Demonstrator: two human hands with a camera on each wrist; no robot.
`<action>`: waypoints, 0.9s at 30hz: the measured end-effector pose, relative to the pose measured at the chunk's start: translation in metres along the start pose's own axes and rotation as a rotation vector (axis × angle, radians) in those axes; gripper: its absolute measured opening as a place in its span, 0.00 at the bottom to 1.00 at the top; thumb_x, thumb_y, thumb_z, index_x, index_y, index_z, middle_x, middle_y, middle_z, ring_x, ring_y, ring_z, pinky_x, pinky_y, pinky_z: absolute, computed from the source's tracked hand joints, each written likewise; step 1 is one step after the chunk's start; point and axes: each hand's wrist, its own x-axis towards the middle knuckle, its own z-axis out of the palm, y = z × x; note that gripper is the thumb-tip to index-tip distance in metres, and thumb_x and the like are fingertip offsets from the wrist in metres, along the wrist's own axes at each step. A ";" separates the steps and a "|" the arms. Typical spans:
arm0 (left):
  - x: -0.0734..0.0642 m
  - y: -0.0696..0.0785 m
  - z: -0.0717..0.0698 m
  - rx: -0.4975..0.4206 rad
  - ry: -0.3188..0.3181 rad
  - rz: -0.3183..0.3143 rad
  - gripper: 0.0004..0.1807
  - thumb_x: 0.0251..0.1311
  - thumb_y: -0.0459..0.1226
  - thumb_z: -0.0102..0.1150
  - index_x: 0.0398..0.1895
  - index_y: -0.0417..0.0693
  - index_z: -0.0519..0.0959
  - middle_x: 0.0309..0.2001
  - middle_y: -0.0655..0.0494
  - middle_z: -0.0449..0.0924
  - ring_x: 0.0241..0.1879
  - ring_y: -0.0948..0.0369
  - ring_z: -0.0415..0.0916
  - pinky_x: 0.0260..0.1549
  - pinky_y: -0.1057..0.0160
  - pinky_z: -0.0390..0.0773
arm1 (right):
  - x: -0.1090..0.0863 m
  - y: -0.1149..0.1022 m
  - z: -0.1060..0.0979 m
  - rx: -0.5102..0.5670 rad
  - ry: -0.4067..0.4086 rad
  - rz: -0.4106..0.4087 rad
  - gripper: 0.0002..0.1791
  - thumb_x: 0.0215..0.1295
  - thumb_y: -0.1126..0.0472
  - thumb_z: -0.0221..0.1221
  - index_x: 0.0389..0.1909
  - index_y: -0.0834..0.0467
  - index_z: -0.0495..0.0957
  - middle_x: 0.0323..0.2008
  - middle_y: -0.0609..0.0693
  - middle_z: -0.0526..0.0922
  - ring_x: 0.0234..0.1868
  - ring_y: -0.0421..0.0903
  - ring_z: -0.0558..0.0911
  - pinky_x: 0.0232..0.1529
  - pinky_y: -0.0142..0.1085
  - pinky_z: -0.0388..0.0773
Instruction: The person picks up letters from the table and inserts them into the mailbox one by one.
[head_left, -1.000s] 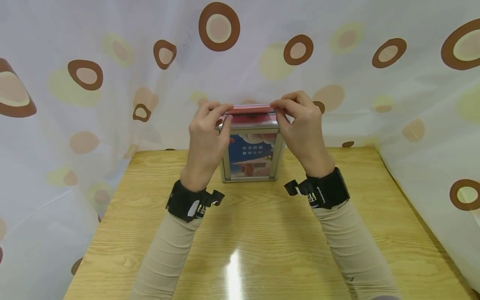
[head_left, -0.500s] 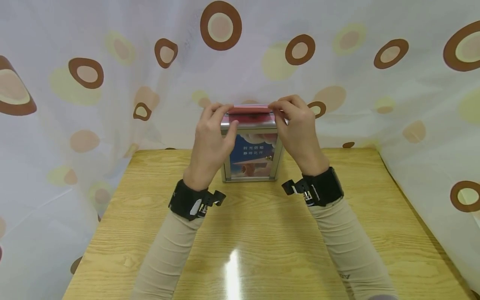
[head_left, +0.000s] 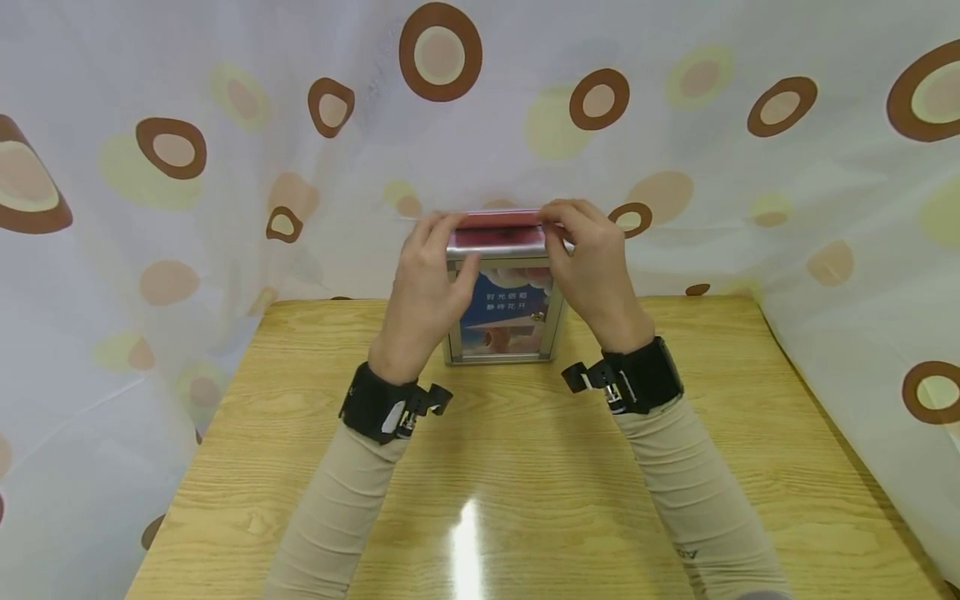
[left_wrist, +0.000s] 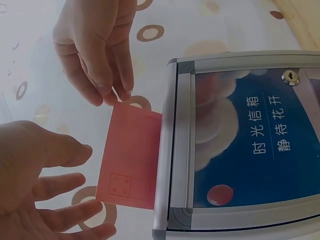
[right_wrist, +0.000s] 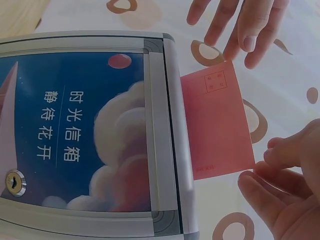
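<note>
A metal-framed letter box (head_left: 506,308) with a blue, cloud-printed front stands upright on the table. A red envelope (left_wrist: 127,160) sticks partly out of its top, its lower part hidden inside. At one upper corner, my right hand (head_left: 596,271) pinches the envelope between thumb and finger, as the right wrist view (right_wrist: 295,185) shows. My left hand (head_left: 426,287) is at the opposite corner with fingers extended and thumb spread away; in the left wrist view one fingertip (left_wrist: 95,205) touches or nearly touches the paper.
The wooden table (head_left: 517,467) runs under both forearms. A white curtain (head_left: 495,125) with brown ring patterns hangs close behind the box and along both sides. A small lock (right_wrist: 15,182) sits on the box's front panel.
My left thumb has dropped away from the envelope's corner, and the left hand has shifted slightly right. The right hand has moved slightly left, still holding its corner.
</note>
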 end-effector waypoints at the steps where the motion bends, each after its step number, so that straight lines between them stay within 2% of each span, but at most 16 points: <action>1: 0.000 0.000 0.000 0.007 -0.009 -0.007 0.26 0.61 0.34 0.62 0.62 0.37 0.71 0.61 0.39 0.71 0.62 0.48 0.66 0.64 0.53 0.69 | 0.000 0.000 0.000 0.001 -0.006 0.004 0.08 0.64 0.73 0.57 0.40 0.65 0.83 0.41 0.59 0.84 0.46 0.50 0.82 0.45 0.42 0.84; 6: -0.001 -0.002 0.001 0.023 -0.050 -0.033 0.27 0.63 0.36 0.62 0.64 0.38 0.70 0.64 0.38 0.69 0.67 0.47 0.61 0.67 0.50 0.63 | -0.003 0.003 0.003 -0.021 -0.036 0.014 0.08 0.63 0.73 0.58 0.42 0.66 0.82 0.44 0.60 0.84 0.46 0.51 0.81 0.44 0.44 0.83; 12: -0.003 -0.006 0.003 0.014 -0.072 -0.046 0.27 0.62 0.35 0.62 0.63 0.38 0.70 0.64 0.40 0.70 0.66 0.49 0.62 0.67 0.52 0.63 | -0.007 0.005 0.006 -0.050 -0.074 0.028 0.09 0.63 0.71 0.60 0.43 0.66 0.81 0.45 0.61 0.84 0.47 0.52 0.81 0.46 0.48 0.81; 15: -0.005 -0.007 0.004 0.022 -0.077 -0.035 0.27 0.62 0.36 0.62 0.63 0.38 0.70 0.63 0.40 0.70 0.65 0.49 0.63 0.67 0.52 0.63 | -0.008 0.006 0.007 -0.047 -0.092 0.030 0.09 0.64 0.70 0.59 0.44 0.65 0.81 0.45 0.61 0.84 0.49 0.53 0.81 0.50 0.49 0.80; 18: -0.007 -0.008 0.004 0.030 -0.073 0.005 0.27 0.62 0.37 0.62 0.63 0.37 0.70 0.62 0.40 0.71 0.64 0.48 0.64 0.66 0.50 0.63 | -0.011 0.006 0.008 -0.048 -0.099 0.016 0.09 0.64 0.69 0.60 0.44 0.65 0.80 0.45 0.61 0.84 0.50 0.54 0.80 0.52 0.49 0.78; 22: -0.014 -0.005 0.005 0.035 -0.083 0.040 0.29 0.65 0.44 0.60 0.64 0.36 0.69 0.62 0.38 0.70 0.64 0.46 0.62 0.66 0.47 0.63 | -0.019 0.002 0.008 -0.067 -0.113 -0.009 0.12 0.64 0.65 0.61 0.46 0.66 0.79 0.45 0.61 0.83 0.51 0.56 0.78 0.54 0.50 0.77; 27: -0.031 0.000 0.011 0.062 -0.127 0.036 0.34 0.70 0.53 0.50 0.66 0.34 0.67 0.64 0.35 0.67 0.67 0.42 0.58 0.69 0.43 0.58 | -0.033 -0.007 0.006 -0.107 -0.139 -0.028 0.20 0.62 0.61 0.64 0.51 0.67 0.77 0.47 0.64 0.82 0.56 0.61 0.76 0.62 0.53 0.71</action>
